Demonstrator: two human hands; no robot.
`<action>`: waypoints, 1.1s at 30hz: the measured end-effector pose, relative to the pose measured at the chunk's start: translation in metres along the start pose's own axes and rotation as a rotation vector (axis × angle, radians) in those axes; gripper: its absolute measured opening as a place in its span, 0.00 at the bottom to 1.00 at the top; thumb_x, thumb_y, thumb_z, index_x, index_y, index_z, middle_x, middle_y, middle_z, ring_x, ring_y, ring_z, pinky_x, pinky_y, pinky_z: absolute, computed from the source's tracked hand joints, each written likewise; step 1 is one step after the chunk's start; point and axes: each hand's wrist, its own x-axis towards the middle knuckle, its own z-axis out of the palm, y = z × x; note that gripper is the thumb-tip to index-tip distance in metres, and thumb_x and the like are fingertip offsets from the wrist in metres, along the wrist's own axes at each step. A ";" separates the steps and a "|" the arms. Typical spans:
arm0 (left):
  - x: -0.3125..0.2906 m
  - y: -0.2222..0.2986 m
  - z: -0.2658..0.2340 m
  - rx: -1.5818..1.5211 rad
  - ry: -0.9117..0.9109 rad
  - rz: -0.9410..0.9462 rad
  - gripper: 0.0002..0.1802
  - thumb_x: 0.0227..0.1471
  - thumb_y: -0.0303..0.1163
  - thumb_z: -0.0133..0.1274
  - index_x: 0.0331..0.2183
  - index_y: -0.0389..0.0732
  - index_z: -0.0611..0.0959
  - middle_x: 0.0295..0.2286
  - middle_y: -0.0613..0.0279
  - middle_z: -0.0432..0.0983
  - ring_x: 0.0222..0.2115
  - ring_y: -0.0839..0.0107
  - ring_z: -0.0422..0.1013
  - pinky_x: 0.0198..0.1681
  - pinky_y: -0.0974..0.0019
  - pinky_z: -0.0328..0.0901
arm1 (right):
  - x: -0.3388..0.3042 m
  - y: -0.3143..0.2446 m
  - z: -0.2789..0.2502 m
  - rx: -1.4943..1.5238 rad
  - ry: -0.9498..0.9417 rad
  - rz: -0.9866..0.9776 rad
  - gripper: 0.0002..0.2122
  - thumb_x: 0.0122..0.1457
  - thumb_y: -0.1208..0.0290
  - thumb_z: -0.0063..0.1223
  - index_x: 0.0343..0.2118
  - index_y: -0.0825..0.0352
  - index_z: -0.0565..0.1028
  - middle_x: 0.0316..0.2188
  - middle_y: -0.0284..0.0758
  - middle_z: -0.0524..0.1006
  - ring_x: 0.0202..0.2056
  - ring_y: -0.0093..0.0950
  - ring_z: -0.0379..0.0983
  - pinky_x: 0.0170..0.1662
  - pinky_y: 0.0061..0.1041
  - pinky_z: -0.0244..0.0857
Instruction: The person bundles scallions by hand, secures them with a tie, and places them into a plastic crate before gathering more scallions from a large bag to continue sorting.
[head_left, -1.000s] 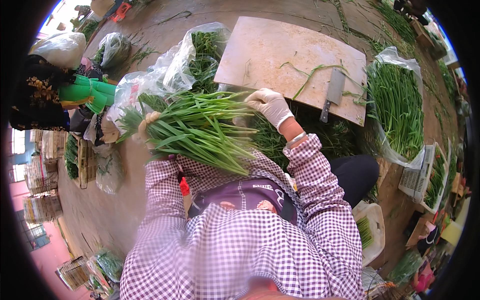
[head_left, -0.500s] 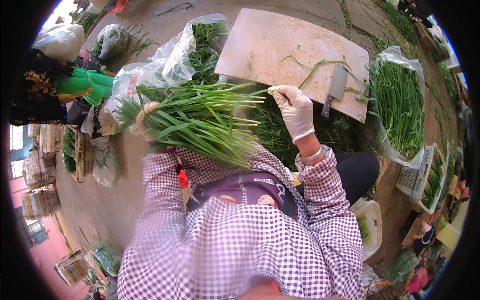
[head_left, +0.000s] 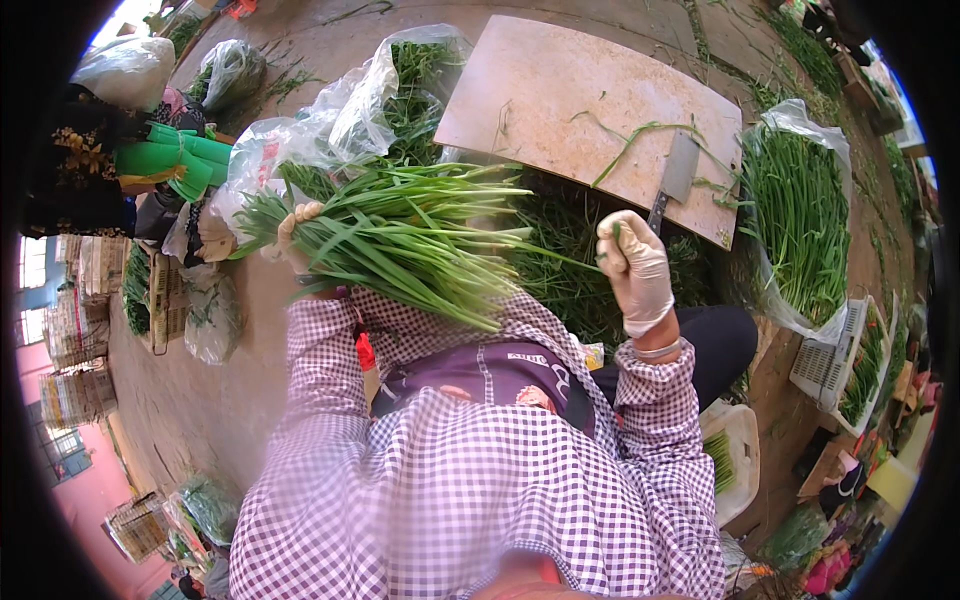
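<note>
A thick bunch of garlic chives [head_left: 410, 240] lies across my front, its leafy ends at the left and its pale stems fanned to the right. My left hand [head_left: 290, 235], in a whitish glove, is wrapped round the leafy end; part of it is hidden behind the leaves. One long chive stem [head_left: 560, 255] sticks out past the others and reaches to my right hand [head_left: 636, 272]. That hand, also gloved, is closed with curled fingers, pinching the stem's end. Below and between the hands lies a heap of loose green leaves [head_left: 560, 220].
Ahead is a pale board [head_left: 580, 95] bearing a cleaver [head_left: 680, 165] and stray leaves. Bagged chives [head_left: 800, 200] stand at the right beside a white crate [head_left: 835, 350]. An open plastic bag of greens [head_left: 365, 110] lies ahead-left. Another person's green sleeve [head_left: 170, 160] shows at the left.
My right hand has moved right and down, away from the bunch, and has turned so its curled fingers show. A single stem now stretches from the bunch towards it. My left hand stays put.
</note>
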 end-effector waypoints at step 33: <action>-0.001 -0.024 0.016 -0.054 -0.011 -0.022 0.08 0.51 0.34 0.51 0.28 0.42 0.71 0.28 0.65 0.68 0.35 0.72 0.66 0.49 0.66 0.62 | 0.112 0.121 -0.040 -1.312 0.207 0.028 0.11 0.48 0.62 0.61 0.31 0.63 0.80 0.30 0.40 0.78 0.31 0.33 0.76 0.37 0.27 0.68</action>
